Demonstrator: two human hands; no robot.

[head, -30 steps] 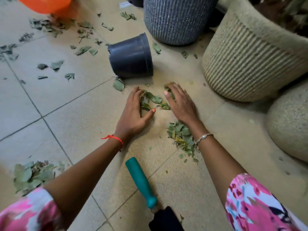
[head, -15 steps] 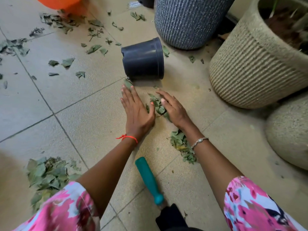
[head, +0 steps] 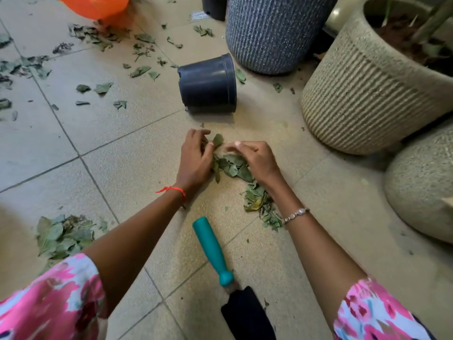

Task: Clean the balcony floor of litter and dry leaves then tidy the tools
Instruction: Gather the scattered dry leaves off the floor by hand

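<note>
Now | left hand [head: 196,159] fingers pinch leaves [head: 232,165] | right hand [head: 256,159] fingers curl on leaves | paper label [head: 198,15] unreadable

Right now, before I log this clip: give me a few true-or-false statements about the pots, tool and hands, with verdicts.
1. The black pot lies on its side. True.
2. The right hand holds the teal-handled tool. False: the teal-handled tool lies untouched on the tiles; the right hand is at the leaves.
3. The left hand pinches leaves. True.
4. The beige ribbed planter is tipped over. False: it stands upright.
</note>
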